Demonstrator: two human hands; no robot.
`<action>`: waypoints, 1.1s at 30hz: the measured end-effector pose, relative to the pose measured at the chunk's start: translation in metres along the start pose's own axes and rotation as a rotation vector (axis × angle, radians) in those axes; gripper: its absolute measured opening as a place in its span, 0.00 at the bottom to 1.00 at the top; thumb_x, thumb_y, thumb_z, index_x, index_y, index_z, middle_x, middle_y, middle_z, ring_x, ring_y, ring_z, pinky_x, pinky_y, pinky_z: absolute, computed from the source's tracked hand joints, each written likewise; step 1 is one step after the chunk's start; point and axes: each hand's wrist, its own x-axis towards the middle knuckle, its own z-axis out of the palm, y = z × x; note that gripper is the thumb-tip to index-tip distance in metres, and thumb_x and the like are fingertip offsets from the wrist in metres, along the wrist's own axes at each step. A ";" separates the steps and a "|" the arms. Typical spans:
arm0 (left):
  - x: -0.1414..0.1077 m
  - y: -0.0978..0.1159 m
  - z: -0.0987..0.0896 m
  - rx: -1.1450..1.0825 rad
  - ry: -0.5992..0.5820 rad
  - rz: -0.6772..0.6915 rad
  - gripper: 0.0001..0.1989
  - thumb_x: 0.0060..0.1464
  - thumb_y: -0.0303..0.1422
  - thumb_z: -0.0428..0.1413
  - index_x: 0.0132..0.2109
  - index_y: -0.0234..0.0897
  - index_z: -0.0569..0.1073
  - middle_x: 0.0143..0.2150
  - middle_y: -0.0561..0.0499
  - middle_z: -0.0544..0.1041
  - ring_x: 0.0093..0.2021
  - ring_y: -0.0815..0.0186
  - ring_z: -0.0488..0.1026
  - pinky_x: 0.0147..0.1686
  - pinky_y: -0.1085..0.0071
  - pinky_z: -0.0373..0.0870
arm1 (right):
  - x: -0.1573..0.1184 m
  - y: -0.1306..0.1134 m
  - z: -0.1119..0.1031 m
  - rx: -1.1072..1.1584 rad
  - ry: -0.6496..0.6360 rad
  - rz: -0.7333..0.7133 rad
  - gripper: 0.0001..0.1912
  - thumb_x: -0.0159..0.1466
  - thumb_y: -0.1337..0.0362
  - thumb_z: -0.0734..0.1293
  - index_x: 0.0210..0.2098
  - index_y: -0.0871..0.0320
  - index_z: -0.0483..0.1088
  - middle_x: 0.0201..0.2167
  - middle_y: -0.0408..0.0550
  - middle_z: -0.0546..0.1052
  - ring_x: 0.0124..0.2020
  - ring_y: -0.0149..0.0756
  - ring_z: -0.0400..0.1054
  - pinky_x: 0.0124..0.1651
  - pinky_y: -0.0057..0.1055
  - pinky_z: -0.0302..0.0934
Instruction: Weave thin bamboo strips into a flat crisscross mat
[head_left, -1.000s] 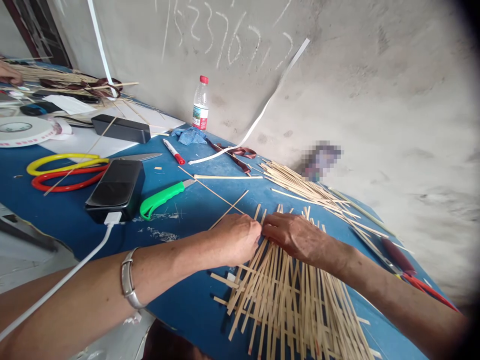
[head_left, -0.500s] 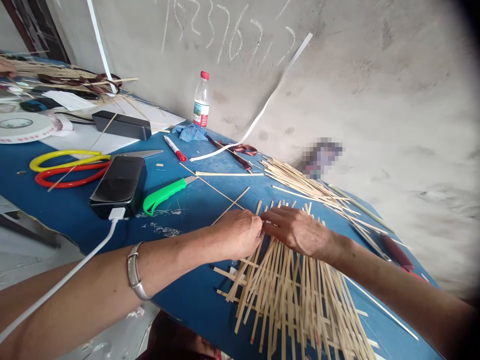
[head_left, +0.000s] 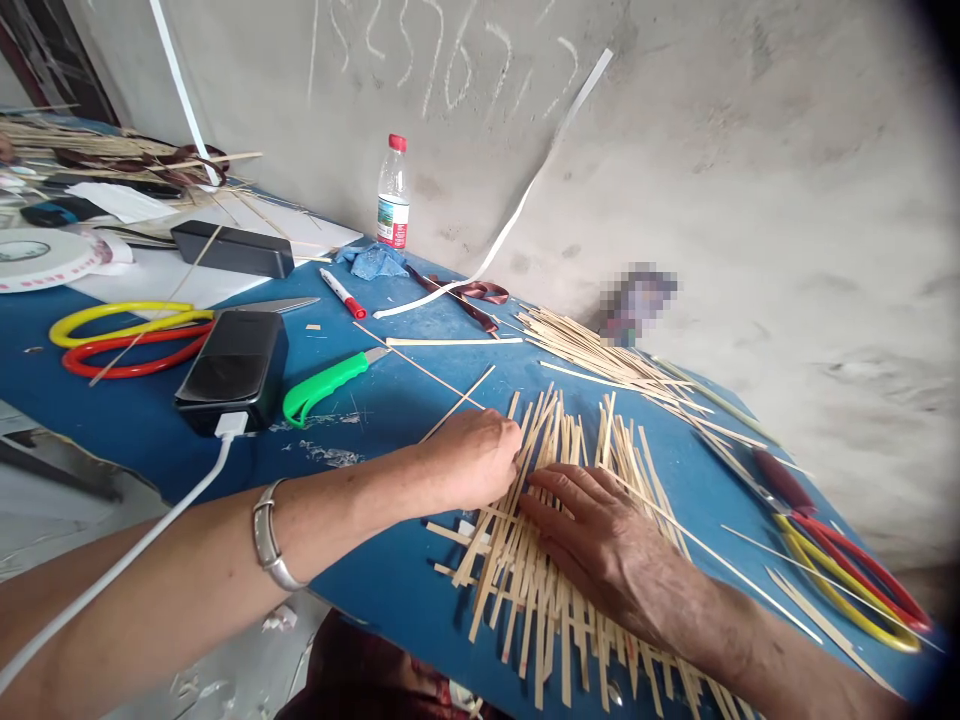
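A partly woven mat of bamboo strips [head_left: 517, 590] lies on the blue table, the upright strips fanned out and crossed by a few others. At its left edge my left hand [head_left: 474, 462] is closed, fingertips curled around a bamboo strip [head_left: 514, 405]; the grip itself is mostly hidden. My right hand [head_left: 600, 535] lies across the middle of the mat, its fingers stretched out and pressing on the strips. One long thin strip [head_left: 750, 582] slants down to the right beside my right wrist.
Left on the table [head_left: 420, 385] are a green-handled knife [head_left: 326, 388], a black power bank [head_left: 236, 370] with a white cable, scissors [head_left: 135, 318] and a marker [head_left: 343, 293]. Loose strips [head_left: 600, 350] lie behind the mat. More scissors [head_left: 847, 575] are at right. A bottle [head_left: 393, 200] stands by the wall.
My right hand has moved down from the strips' upper ends onto the middle of the mat, and its fingers have flattened. The left hand stays closed at the left edge.
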 end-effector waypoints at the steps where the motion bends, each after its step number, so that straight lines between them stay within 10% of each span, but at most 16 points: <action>1: 0.000 0.000 -0.001 0.003 -0.007 -0.003 0.09 0.53 0.28 0.51 0.29 0.35 0.75 0.30 0.42 0.79 0.32 0.54 0.78 0.31 0.64 0.71 | 0.001 0.000 0.000 0.008 -0.008 -0.001 0.13 0.69 0.71 0.56 0.47 0.61 0.69 0.45 0.58 0.74 0.47 0.48 0.67 0.46 0.47 0.64; 33: -0.016 0.015 -0.022 0.024 -0.175 0.007 0.10 0.53 0.27 0.52 0.25 0.37 0.73 0.26 0.49 0.78 0.29 0.61 0.75 0.29 0.69 0.63 | -0.045 -0.010 0.004 0.100 0.051 0.131 0.16 0.71 0.64 0.58 0.56 0.55 0.66 0.59 0.52 0.68 0.61 0.45 0.58 0.61 0.49 0.54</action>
